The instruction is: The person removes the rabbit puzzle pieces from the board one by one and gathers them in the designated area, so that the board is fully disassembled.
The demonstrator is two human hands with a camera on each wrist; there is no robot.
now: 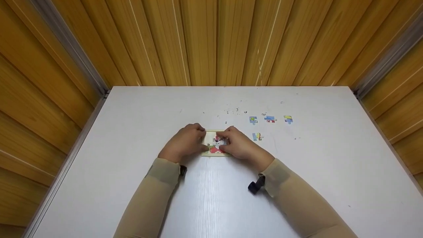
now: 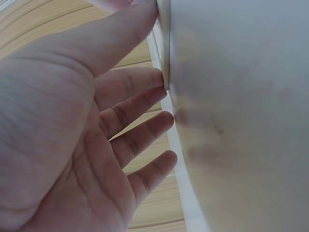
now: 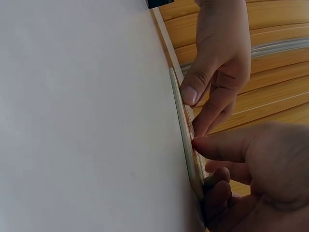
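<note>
At the left, left hand: your thumb and fingers grip the left side of the puzzle tray; should they ease, it would probably skid under a push from the right.
Tray position: it lies on the white table between your hands, its left part bare; tipping it could let pieces slip that way.
Animal picture: partly assembled at mid-tray; sideways pressure may spring its joints.
Dark specks: on the table's far part; a crumb caught underneath might stop a piece lying flat.
Right hand: your thumb and forefinger appear to pinch a jigsaw piece, mostly hidden; forcing a misaligned tab could bend it or lift its neighbours.
Loose pieces: four lie to the right, one nearer than the rest; a careless swing of your right wrist may scatter that one.
</note>
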